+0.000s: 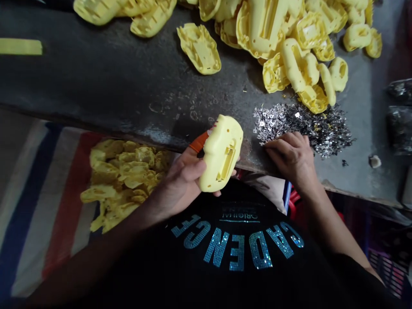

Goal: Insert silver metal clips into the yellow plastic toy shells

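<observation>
My left hand (188, 174) grips a yellow plastic shell (215, 165) just off the table's front edge. The shell's outer side faces up and shows a long battery slot. An orange cover wraps one finger of this hand. My right hand (291, 156) rests at the near side of a pile of small shiny metal clips (301, 122). Its fingers are bent and bunched together against the tabletop. Whatever lies between those fingertips is too small or hidden to make out.
A heap of yellow shells (257, 25) covers the back of the dark table (112, 77). One single shell (200, 49) lies apart, inner side up. More yellow shells (128, 171) are piled below the table edge on a striped sheet (69, 206). Plastic bags (399, 124) lie far right.
</observation>
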{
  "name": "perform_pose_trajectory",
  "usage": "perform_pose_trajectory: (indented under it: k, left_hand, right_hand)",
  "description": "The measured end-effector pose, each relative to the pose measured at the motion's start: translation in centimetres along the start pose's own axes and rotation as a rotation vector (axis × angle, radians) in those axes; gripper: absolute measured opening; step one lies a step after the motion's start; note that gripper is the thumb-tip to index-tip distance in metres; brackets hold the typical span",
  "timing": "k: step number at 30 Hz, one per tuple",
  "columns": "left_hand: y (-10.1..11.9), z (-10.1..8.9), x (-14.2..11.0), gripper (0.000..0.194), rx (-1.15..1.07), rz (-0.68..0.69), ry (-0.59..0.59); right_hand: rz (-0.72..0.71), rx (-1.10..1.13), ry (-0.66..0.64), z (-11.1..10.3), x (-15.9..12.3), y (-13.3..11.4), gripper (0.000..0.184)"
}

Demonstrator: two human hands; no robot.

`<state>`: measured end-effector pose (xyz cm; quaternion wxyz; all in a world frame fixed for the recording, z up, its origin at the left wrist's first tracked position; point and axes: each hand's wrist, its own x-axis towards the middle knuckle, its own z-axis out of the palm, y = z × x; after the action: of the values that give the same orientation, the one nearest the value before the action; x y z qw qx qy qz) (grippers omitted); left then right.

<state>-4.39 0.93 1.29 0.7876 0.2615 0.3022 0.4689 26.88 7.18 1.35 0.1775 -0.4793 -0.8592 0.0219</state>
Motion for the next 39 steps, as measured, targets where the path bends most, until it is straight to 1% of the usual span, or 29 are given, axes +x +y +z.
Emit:
perform_pose_trajectory:
  k: [3,5,7,10,12,14,17,20,24,26,28,30,34,39]
  left_hand:
    - [-0.7,0.0,0.1,0.078,-0.048,-0.015,-0.013]
    - [-1.1,0.1,0.2,0.069,-0.068,-0.023,-0.025]
    - [-1.3,0.3,0.3,0.066,-0.067,-0.020,-0.022]
    - [-1.4,0.8,0.3,0.071,-0.044,-0.004,-0.011]
    - [-1.4,1.1,0.2,0.075,-0.026,0.009,-0.008]
    - [-1.4,1.1,0.0,0.075,-0.018,0.016,-0.009]
    - [-1.5,1.0,-0.2,0.074,-0.023,0.012,-0.024]
    - [-1.8,0.8,-0.1,0.072,-0.022,0.001,-0.058]
    - [-2.3,0.9,0.1,0.072,-0.008,-0.009,-0.086]
    - [-2.5,1.2,0.2,0.069,-0.007,-0.022,-0.075]
    - [-2.7,1.4,0.3,0.067,-0.010,-0.038,-0.070]
    - [-2.7,1.7,0.4,0.066,-0.011,-0.055,-0.066]
    - [-2.8,2.2,0.3,0.063,0.016,-0.047,-0.067]
    - [-2.9,2.4,0.0,0.057,0.024,-0.047,-0.065]
  right_hand:
    - [-0.026,0.070,-0.040,-1.2,-1.0,0.1,0.016]
    - [-0.012,0.102,-0.021,-1.6,-1.2,0.3,0.015]
    - [0.005,0.081,0.012,-1.3,-0.9,0.5,0.015]
    - [-0.013,0.020,0.012,-0.3,-0.1,0.5,0.019]
    - [-0.040,-0.001,0.001,0.0,-0.1,0.5,0.020]
    - [-0.076,0.007,0.000,-0.3,-0.8,0.5,0.018]
    - [-0.097,0.033,-0.001,-1.6,-2.9,0.7,0.014]
    - [-0.045,0.059,-0.019,-2.9,-4.8,0.7,0.013]
    - [0.102,0.156,-0.067,-3.6,-6.2,0.6,0.013]
    - [0.170,0.210,-0.042,-3.7,-6.2,0.6,0.011]
    - [0.201,0.235,-0.009,-3.7,-5.8,0.7,0.009]
    - [0.180,0.228,-0.008,-3.7,-5.2,1.0,0.009]
    - [0.106,0.223,-0.055,-3.9,-4.4,1.7,0.012]
    - [0.085,0.255,-0.081,-4.1,-5.4,2.1,0.011]
